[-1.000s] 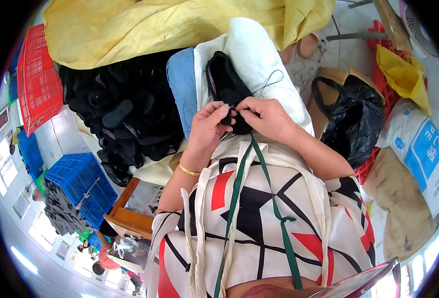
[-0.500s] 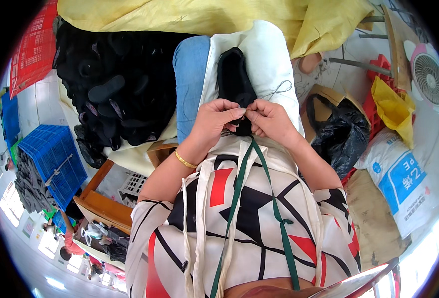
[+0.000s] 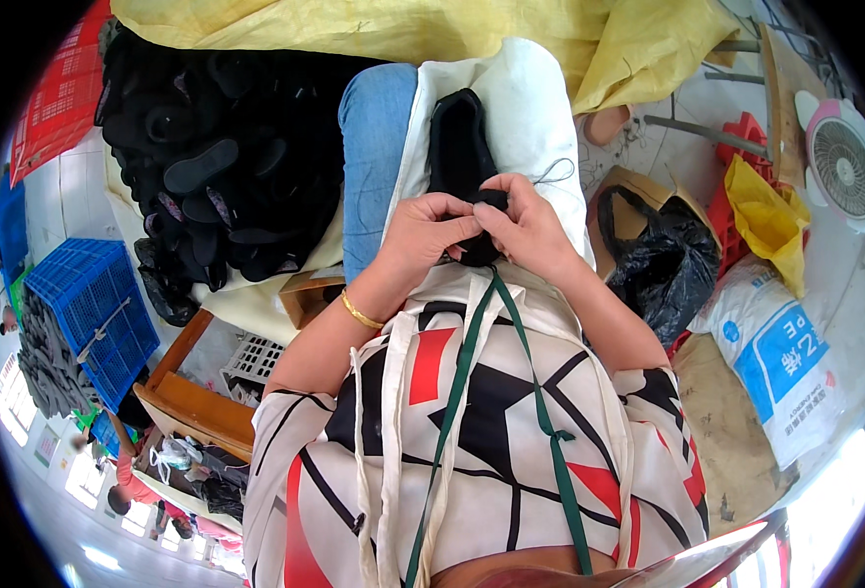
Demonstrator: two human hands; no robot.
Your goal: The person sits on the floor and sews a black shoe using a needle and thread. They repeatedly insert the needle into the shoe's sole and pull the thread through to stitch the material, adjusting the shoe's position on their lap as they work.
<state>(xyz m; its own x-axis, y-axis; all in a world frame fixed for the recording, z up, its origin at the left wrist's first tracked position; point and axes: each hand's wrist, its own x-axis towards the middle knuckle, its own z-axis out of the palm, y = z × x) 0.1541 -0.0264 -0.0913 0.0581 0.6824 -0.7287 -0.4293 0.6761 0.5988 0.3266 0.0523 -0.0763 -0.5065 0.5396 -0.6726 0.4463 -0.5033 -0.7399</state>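
Note:
A black shoe lies lengthwise on the white cloth over my lap, its near end under my fingers. My left hand is closed in a pinch at that near end, thumb and forefinger meeting the other thumb; anything between those fingertips is too small to make out. My right hand grips the black edge of the shoe, forefinger curled over the top and thumb pressed against it. A thin dark thread loops loosely on the cloth beside my right hand.
Left of my lap sits a large heap of black shoes. On the right are a carton with a black plastic bag, a white sack and a fan. Yellow sheeting hangs ahead. A blue crate and other people are farther left.
My right hand has shifted slightly up and curled its forefinger over the shoe's black edge. The fingertips of both hands remain together, and the view has moved a little.

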